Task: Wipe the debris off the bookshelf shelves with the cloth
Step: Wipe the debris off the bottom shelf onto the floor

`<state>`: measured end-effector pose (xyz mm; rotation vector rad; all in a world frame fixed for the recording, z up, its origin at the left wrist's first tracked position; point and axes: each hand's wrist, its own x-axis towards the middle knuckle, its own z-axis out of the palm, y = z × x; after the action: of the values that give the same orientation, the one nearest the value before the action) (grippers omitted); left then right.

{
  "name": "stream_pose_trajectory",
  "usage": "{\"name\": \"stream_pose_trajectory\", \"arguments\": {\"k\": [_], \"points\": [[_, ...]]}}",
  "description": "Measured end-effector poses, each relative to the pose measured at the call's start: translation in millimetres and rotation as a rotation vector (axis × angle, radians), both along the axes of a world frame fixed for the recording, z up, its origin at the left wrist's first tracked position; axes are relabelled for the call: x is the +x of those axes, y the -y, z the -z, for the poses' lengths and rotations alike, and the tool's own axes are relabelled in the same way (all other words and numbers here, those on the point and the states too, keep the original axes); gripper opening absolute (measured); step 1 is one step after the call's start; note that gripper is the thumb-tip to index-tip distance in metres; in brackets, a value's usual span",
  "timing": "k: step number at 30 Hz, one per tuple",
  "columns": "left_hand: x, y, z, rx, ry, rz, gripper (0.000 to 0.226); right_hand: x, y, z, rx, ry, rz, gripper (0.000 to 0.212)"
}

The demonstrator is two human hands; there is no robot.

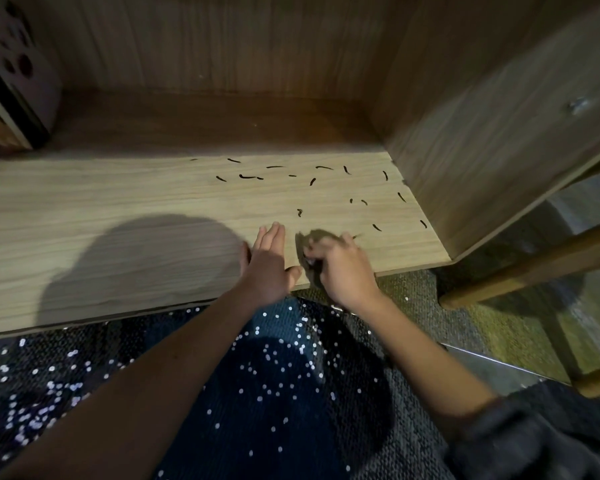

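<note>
Debris, a scatter of small dark curled bits, lies on the pale wooden shelf across the centre and right of the frame, reaching almost to the bookshelf's side panel at the right. The cloth, dark and bunched, sits on the shelf just below the lowest bits, near the front edge at the middle of the frame. The right hand grips it, fingers curled round the bunched fabric, though blur hides how much of the cloth is inside the fist. The left hand lies just beside it on the left, flat on the shelf with fingers straight and close together, pointing toward the back, thumb at the front edge. The two hands are near each other; whether they touch cannot be told. A rounded shadow falls on the shelf left of the hands. Books stand at the upper left. Below the shelf, dark sequined fabric fills the bottom of the frame, with carpet and a wooden rail at the right
</note>
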<state>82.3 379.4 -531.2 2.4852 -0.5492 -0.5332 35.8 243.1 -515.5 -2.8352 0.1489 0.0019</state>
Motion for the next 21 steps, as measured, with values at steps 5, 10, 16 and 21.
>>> {"name": "stream_pose_trajectory", "arguments": {"k": [5, 10, 16, 21], "points": [[2.6, -1.5, 1.7, -0.104, -0.048, -0.033, 0.081, 6.1, 12.7, 1.8, 0.016, -0.009, 0.006, 0.043], [1.6, -3.9, -0.1, -0.180, -0.095, -0.041, 0.082, 26.5, -4.5, -1.2, -0.016, -0.021, 0.025, 0.044], [13.0, -26.7, -17.3, -0.419, -0.232, -0.157, 0.060, 18.6, -4.1, -12.2, 0.198, -0.134, 0.030, 0.048], [26.2, -39.2, -18.0, -0.448, -0.185, -0.225, 0.044, 31.5, -30.2, -14.5, 0.621, -0.179, -0.025, 0.043]]}}
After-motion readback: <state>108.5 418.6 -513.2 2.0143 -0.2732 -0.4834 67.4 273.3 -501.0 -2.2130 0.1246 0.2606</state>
